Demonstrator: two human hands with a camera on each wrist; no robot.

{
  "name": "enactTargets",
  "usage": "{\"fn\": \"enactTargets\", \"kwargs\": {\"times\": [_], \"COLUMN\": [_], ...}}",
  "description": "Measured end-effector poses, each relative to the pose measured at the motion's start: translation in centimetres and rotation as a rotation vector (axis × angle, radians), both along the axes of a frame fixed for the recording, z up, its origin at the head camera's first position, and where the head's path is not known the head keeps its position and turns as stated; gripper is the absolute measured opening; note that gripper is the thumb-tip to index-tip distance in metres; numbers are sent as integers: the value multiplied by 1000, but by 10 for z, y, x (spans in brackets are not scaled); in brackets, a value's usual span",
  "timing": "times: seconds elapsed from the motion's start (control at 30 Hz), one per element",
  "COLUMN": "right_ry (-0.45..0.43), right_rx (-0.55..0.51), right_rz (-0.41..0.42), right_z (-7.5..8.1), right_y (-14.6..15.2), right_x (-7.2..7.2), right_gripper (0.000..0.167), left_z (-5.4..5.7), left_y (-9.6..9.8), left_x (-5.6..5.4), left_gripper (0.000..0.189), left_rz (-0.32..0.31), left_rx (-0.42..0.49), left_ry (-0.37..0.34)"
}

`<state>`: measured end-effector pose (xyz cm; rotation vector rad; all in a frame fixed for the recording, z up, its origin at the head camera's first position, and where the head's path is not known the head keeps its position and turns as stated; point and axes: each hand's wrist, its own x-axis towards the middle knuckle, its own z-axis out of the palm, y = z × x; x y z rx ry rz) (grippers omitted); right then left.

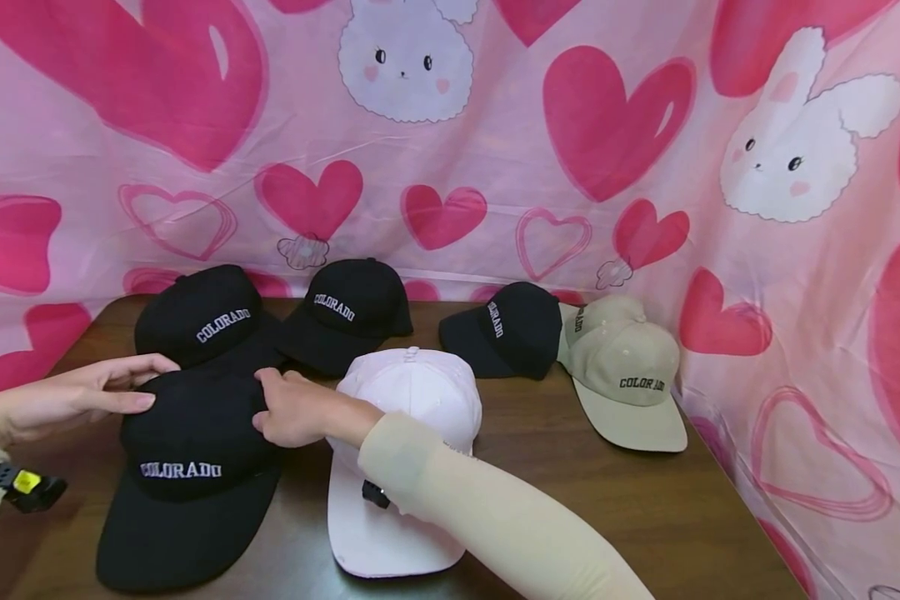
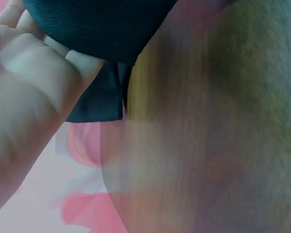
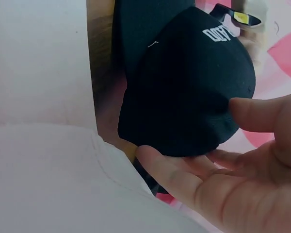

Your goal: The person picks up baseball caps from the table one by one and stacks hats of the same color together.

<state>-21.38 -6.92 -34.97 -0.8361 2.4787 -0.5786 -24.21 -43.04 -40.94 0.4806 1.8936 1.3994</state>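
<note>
Cap (image 1: 191,437) in black, with COLORADO sewn in white, is held by both hands over the left front part of the table (image 1: 570,475); its brim is pointed to the person, and whether it is touching the wood cannot be told. By the left hand (image 1: 82,398) the left rear side of the crown is gripped, with the fingers passed under the edge and their tips hidden. By the right hand (image 1: 300,406) the opposite side is gripped: the thumb is pressed on the crown, and the other fingers are placed at the rim. Just beside, on the right, a white cap (image 1: 412,392) is placed, and it is partly covered from sight by the cream sleeve (image 1: 480,500) of the right arm. Behind the held one, a rear black cap (image 1: 187,312) is seen, and near it a second black cap (image 1: 367,296). Farther right, a dark cap (image 1: 525,329) is set with its brim turned to the left, near a beige cap (image 1: 622,358), behind which another beige cap (image 1: 603,310) is partly hidden. At the left wrist, a strap (image 1: 33,490) with yellow label is worn.
</note>
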Motion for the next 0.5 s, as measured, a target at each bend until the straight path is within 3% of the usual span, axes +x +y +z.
{"fn": "enactTargets", "kwargs": {"times": [0.2,0.5], "right_ry": [-50,-98], "right_rx": [46,78], "right_rz": [35,65], "right_z": [-2,-4], "right_y": [-1,-4], "right_x": [0,2], "right_gripper": [70,75], "left_z": [-8,-11], "left_y": [-10,-15], "left_x": [2,5], "left_gripper": [47,43], "left_rz": [69,79], "left_rx": [-71,-64], "left_ry": [-11,-11]}}
